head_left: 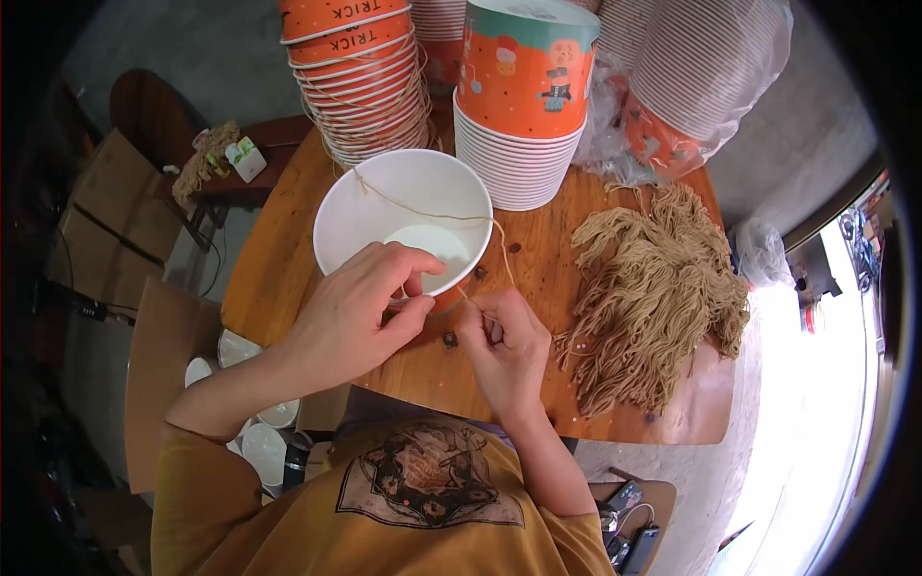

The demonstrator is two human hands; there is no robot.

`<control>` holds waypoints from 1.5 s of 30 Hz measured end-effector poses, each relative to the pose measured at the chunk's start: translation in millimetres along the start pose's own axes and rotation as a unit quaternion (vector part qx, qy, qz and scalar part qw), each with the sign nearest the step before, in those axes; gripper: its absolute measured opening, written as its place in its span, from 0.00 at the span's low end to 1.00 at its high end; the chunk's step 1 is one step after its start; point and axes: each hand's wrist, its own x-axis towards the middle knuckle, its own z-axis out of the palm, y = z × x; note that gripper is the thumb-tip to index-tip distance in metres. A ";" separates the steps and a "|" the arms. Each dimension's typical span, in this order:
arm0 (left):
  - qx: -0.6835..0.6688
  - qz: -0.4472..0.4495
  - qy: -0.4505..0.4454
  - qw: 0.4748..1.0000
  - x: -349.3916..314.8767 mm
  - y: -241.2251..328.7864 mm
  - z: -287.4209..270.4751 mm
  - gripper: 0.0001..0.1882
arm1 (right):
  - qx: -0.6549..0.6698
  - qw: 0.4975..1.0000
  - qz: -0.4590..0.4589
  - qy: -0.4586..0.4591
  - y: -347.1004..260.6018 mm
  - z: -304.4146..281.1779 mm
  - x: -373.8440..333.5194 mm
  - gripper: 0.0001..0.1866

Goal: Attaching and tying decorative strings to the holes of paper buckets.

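A white-lined paper bucket [360, 221] stands on the wooden table in front of me, its open mouth tilted toward me. My left hand [360, 302] is at its near rim, fingers curled over the inside and thumb on the outside. A thin tan string [504, 252] is fastened near the far rim, crosses the bucket's mouth and hangs over the right side. My right hand [504, 348], just right of the bucket, pinches the string's loose end in closed fingers. A short piece of string also shows between the two hands, by the near rim.
A bundle of tan strings [663, 298] lies on the table [615, 187] at right. Behind stand bucket stacks: one strung [360, 96], one orange and green [523, 106], one in plastic [701, 77]. White buckets [264, 451] fill a cardboard box [158, 384] at lower left.
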 end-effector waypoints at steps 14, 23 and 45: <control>-0.008 -0.004 -0.007 1.000 0.3 0.8 -2.1 0.12 | 0.004 1.000 0.014 -0.002 -2.5 3.5 5.1 0.06; -0.041 -0.099 -0.170 0.980 35.9 -8.4 -16.2 0.10 | -0.002 1.000 0.020 -0.018 -2.3 6.6 9.5 0.05; -0.254 -0.087 -0.133 0.954 44.6 -6.0 -0.8 0.07 | 0.037 0.995 0.081 -0.038 -10.8 -8.8 28.5 0.05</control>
